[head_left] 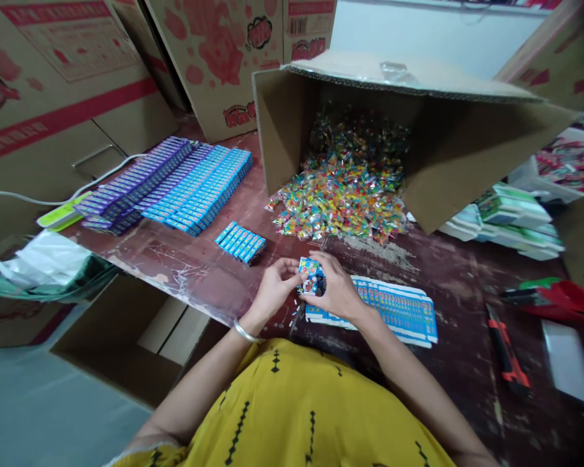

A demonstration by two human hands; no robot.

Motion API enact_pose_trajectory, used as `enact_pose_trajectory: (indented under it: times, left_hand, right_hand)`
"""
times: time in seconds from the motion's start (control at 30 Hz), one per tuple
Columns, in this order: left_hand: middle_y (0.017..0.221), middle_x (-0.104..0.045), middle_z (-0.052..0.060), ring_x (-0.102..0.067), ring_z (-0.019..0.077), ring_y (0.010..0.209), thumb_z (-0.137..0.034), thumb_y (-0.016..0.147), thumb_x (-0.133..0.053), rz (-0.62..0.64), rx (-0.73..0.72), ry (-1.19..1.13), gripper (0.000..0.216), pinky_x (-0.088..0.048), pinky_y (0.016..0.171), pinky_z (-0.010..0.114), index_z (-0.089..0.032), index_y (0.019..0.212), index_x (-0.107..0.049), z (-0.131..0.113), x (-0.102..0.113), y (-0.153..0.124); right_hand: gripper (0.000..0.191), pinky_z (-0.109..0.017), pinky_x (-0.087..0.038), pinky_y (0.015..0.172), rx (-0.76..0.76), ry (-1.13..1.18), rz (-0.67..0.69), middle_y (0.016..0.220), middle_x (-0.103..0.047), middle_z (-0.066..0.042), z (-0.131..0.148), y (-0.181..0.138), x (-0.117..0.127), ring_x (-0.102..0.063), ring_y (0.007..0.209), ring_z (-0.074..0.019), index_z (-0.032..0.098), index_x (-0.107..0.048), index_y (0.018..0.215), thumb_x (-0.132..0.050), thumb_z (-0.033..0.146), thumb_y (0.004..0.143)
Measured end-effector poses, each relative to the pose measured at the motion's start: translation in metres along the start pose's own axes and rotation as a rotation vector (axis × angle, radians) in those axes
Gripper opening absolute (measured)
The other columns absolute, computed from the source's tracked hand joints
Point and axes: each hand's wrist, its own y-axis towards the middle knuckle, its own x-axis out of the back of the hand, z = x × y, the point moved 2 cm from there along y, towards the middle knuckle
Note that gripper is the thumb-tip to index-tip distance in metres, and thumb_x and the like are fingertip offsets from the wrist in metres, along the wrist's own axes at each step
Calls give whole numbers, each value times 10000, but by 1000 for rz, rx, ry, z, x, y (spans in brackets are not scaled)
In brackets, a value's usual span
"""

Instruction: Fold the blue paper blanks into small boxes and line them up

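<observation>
Thumb and fingertips of the left hand [276, 285] are drawn nearly together at the centre of the frame, pinching the left edge of a small blue cardboard box with colourful printing [311, 275]. The right hand [338, 282] is half curled around the box's right side, thumb below and fingers above, so both hands hold it just over a worn dark red tabletop [467, 279]. A shiny silver bangle [246, 331] circles the left wrist.

Right of centre, partly behind the right forearm, flat blue-and-white cardboard pieces [399, 308] lie overlapped in a row. Just left of the hands sits a short row of small blue boxes [240, 242]. Farther to the upper left, a larger block of blue boxes [204, 185] stands beside stacked purple boxes [141, 178].

At the upper right of centre, a brown cardboard carton [279, 130] opens toward the hands, multicoloured pieces in clear wrappers [345, 204] spilling from its mouth. A red-and-black utility knife [509, 353] lies at the lower right.
</observation>
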Motion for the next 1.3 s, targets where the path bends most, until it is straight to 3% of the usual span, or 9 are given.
enact_pose_trajectory:
  times: [0.13,0.27,0.4,0.5,0.7,0.9,1.03,1.17,1.3]
  left_hand:
    - [920,-661,69,-615,202,821,-371,833,-625,-199,-109,650,231,-488,761,332,-169,942,-611,-8,24,0]
    - [1012,-614,116,-539,303,1040,-341,867,-561,-405,-181,1235,196,-462,818,389,-189,973,-625,-14,51,12]
    - [998,-575,143,-510,328,1031,-351,855,-579,-461,-139,1404,248,-446,845,421,-150,998,-609,-11,65,27]
    - [1054,-562,136,-506,310,1032,-388,832,-629,-432,-189,1337,400,-438,870,418,-140,1131,-536,-10,54,23]
    - [1077,-556,83,-518,281,1016,-561,594,-807,67,-321,1148,789,-447,876,402,-189,1205,-473,14,-6,-11]
    - [1082,-557,82,-522,287,1026,-423,569,-861,62,-253,1138,787,-452,884,431,-184,1209,-469,27,-18,-17]
    - [1160,-568,119,-535,297,1072,-476,706,-758,71,-298,998,697,-452,930,458,-178,1259,-457,13,-24,-19]
    - [1270,-554,152,-522,317,1181,-482,780,-684,34,-298,804,696,-425,1006,482,-173,1348,-427,1,-34,-16]
    - [1294,-588,147,-568,290,1175,-387,763,-726,146,-152,350,631,-441,1014,439,-169,1315,-509,-4,-30,-3]
  right_hand:
    - [1070,-472,-332,1142,-73,-4,40,1529,-336,-133,-6,-3,-9,-332,1400,-305,235,-220,1509,-835,389,646]
    - [817,-458,-364,1119,-178,-23,-11,1485,-407,-100,-15,-8,-7,-394,1361,-278,279,-270,1494,-701,346,804]
    - [664,-461,-390,1094,-247,-79,-61,1426,-469,-110,-29,-15,0,-442,1315,-281,236,-365,1452,-635,331,852]
    - [448,-446,-403,1077,-223,-141,-92,1352,-531,-114,-41,-17,4,-486,1257,-267,208,-509,1351,-538,277,909]
    - [267,-448,-456,979,-172,-295,-28,1158,-641,-111,-57,-2,-6,-535,1098,-283,197,-696,1115,-520,256,924]
    - [136,-386,-451,934,-72,-187,-116,1043,-680,-68,-44,7,-4,-555,1039,-252,220,-730,908,-609,279,885]
    - [228,-296,-470,696,-254,11,-300,776,-651,-18,-34,5,7,-588,705,-162,200,-669,733,-585,338,893]
    - [281,-248,-432,507,-478,289,-405,615,-571,21,-26,1,9,-519,528,-129,190,-630,730,-593,434,864]
    - [298,-250,-479,529,-409,497,-335,859,-651,-32,-14,-5,11,-588,612,-135,187,-683,903,-547,452,892]
